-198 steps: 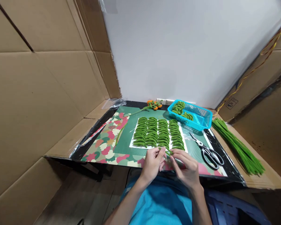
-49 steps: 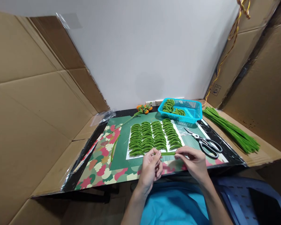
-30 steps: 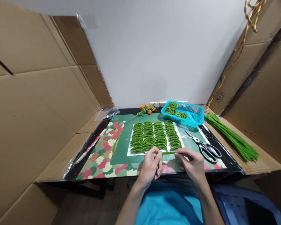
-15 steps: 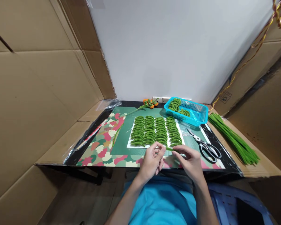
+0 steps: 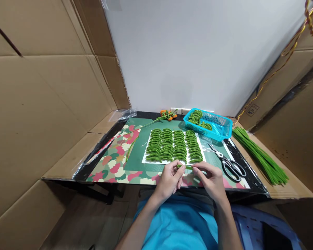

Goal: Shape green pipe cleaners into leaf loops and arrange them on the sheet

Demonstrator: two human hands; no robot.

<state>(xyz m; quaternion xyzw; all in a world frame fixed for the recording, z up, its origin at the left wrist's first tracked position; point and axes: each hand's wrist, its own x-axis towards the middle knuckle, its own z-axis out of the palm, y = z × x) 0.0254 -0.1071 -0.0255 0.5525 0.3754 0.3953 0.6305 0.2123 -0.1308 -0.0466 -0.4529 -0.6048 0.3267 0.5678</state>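
A short green chenille stem piece (image 5: 187,167) is stretched level between my two hands, over the near edge of the mat. My left hand (image 5: 171,178) pinches its left end, and my right hand (image 5: 209,176) pinches the right end between thumb and fingertips. Just beyond them lies a white sheet (image 5: 144,159) bearing several columns of curved, fuzzy green pieces (image 5: 167,144). The columns stand side by side, and each piece bows slightly upward. What the curled lower fingers of my left hand enclose is hidden.
A blue basket (image 5: 225,133) with green pieces stands at the back right. Scissors (image 5: 232,166) lie open right of my hand, beside a bundle of long green chenille stems (image 5: 261,156). An orange flower stem (image 5: 169,114) lies behind; a loose green strip (image 5: 131,149) lies left.
The green piece now shows more of its length at my left fingertips. Both hands stay nearly in place, and the view has shifted slightly.
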